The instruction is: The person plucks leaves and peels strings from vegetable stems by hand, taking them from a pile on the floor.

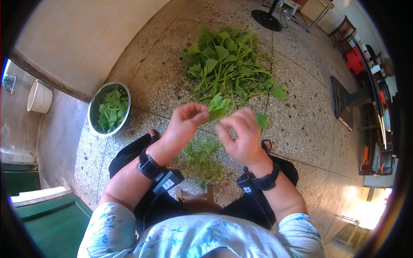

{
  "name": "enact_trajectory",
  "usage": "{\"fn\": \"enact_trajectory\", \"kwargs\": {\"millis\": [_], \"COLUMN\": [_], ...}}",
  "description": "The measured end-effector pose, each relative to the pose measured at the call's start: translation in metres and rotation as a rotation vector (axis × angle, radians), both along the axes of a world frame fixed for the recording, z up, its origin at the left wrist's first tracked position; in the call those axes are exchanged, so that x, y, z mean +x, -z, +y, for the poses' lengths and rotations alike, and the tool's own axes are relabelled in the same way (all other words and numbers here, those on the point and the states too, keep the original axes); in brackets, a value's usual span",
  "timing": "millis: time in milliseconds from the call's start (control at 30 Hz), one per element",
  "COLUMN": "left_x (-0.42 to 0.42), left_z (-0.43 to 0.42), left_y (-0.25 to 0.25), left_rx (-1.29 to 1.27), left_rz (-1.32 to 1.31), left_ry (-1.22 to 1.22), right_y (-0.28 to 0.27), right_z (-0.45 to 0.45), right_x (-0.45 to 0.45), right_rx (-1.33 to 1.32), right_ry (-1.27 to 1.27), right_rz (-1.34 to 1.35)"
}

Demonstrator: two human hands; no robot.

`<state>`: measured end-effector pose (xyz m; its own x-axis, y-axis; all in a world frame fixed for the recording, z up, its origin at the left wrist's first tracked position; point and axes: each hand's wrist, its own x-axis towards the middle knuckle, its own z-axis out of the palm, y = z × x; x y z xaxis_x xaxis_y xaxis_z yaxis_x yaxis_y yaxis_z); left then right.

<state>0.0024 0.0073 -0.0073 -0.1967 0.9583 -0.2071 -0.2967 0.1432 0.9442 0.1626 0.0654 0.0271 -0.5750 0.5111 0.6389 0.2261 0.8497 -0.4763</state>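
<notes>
My left hand point(186, 122) is closed, thumb against the fingers, on a leafy green shoot point(218, 104). Just beside it, my right hand point(241, 133) is curled with thumb and fingers drawn together, slightly blurred by motion. Whatever it pinches is hidden. A green leaf point(263, 120) shows behind its knuckles; I cannot tell whether that hand holds it. Beyond both hands a big heap of leafy greens point(228, 60) with long stems lies on the floor. Between my feet is a smaller pile of thin, pale green trimmings point(200, 159).
At my left stands a metal basin point(90, 115) with picked leaves point(112, 112) inside. A white bucket point(40, 96) is farther left, past the wall's edge. A black round stand base point(266, 20) is at the back. Chairs point(343, 31) and furniture line the right side.
</notes>
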Motion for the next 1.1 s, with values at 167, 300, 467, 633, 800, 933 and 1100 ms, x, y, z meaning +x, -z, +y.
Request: {"fn": "enact_trajectory", "kwargs": {"millis": [167,300,467,633,800,933,1100], "left_x": [0.001,0.0,0.0,0.0,-0.002,0.0,0.002], "left_z": [-0.001,-0.001,-0.001,-0.001,0.0,-0.003,-0.006], "left_y": [-0.004,-0.012,-0.018,-0.018,-0.019,-0.019,-0.023], "left_rx": [0.012,0.115,0.128,0.273,0.436,0.39,0.278], "left_rz": [0.141,0.424,0.546,0.795,0.93,0.868,0.658], "left_ry": [0.064,0.122,0.185,0.161,0.132,0.141,0.153], "right_y": [0.007,0.02,0.019,0.012,0.008,0.012,0.013], "right_z": [0.017,0.028,0.032,0.026,0.021,0.017,0.016], "right_x": [0.007,0.011,0.016,0.014,0.011,0.009,0.008], "right_rx": [-0.008,-0.45,-0.766,-1.078,-1.238,-1.248,-1.191], "right_ry": [0.136,-0.088,-0.205,-0.219,-0.27,-0.276,-0.186], "right_rz": [-0.136,-0.118,-0.227,-0.118,0.041,0.098,0.052]}}
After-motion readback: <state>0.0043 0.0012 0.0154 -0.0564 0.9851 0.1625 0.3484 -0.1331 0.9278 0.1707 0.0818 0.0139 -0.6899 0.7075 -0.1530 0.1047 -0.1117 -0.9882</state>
